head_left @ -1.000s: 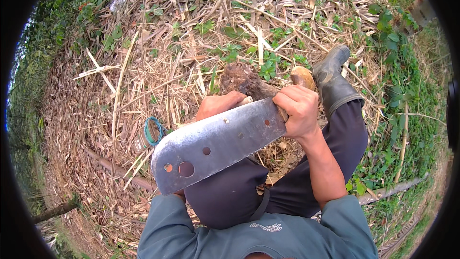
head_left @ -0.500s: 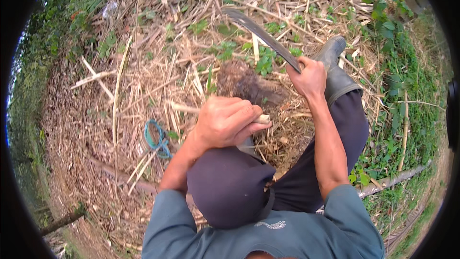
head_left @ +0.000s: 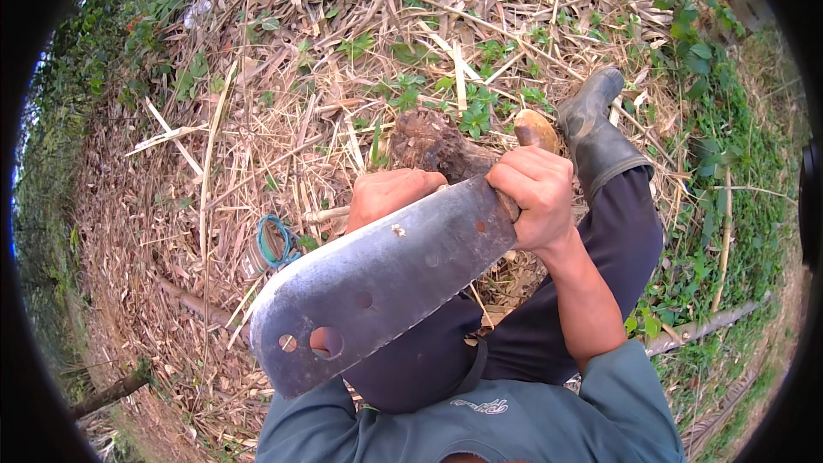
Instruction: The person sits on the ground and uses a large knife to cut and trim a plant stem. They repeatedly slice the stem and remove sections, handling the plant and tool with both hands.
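My right hand is closed around the wooden handle of a machete. Its broad grey blade slants down to the left, flat side up, with several holes near its far end, in front of my left forearm and knee. Behind the blade's upper edge, my left hand is closed in a fist. A thin pale stick sticks out on its left side; the stick's other end is hidden by the blade. Just beyond both hands, a rough brown log lies on the ground.
My right leg is bent, its foot in a dark rubber boot. A blue cord loop lies on the left. Split strips are strewn over dry leaf litter. Green plants grow at the right, near a pole.
The machete has swung from pointing away at the upper left to lying across my body toward the lower left. My right hand has moved down and slightly left. The blade now covers the stick's near end.
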{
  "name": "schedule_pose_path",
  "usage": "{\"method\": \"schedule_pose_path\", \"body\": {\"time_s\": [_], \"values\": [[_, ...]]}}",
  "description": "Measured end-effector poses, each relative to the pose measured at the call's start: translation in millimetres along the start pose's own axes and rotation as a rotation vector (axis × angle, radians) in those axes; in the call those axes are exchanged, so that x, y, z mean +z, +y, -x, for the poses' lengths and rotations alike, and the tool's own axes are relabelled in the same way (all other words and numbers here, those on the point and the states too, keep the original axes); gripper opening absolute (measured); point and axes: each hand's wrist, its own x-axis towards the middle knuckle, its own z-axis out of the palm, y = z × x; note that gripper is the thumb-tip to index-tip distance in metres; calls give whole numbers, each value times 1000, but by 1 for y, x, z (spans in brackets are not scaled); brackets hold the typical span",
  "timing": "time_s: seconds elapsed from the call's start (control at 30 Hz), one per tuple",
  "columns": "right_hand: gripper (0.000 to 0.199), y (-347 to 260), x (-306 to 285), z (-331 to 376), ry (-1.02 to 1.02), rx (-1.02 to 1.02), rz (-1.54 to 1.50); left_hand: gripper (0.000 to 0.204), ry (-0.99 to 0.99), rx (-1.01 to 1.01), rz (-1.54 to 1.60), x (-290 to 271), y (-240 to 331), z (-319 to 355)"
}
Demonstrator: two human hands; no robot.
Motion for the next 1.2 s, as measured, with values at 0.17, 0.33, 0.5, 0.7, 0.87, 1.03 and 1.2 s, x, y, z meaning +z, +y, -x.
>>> {"method": "schedule_pose_path", "body": {"time_s": [0.17,0.33,0.5,0.7,0.87,1.03,1.2], "values": [[25,0,-1,6,-41,-10,12,22,28,-1,-27,5,4,-3],[22,3,-4,9,-40,-6,15,19,8,15,-59,8,3,-3],[22,4,-1,12,-73,7,-19,15,30,44,-81,11,1,2],[14,32,11,13,55,97,167,15,49,131,-147,-8,17,0],[46,103,-6,48,152,842,276,13,125,23,-98,17,4,-8],[26,53,4,20,98,652,50,33,296,-460,168,18,-26,36],[27,23,7,28,201,369,39,44,284,-408,208,29,-42,58]]}}
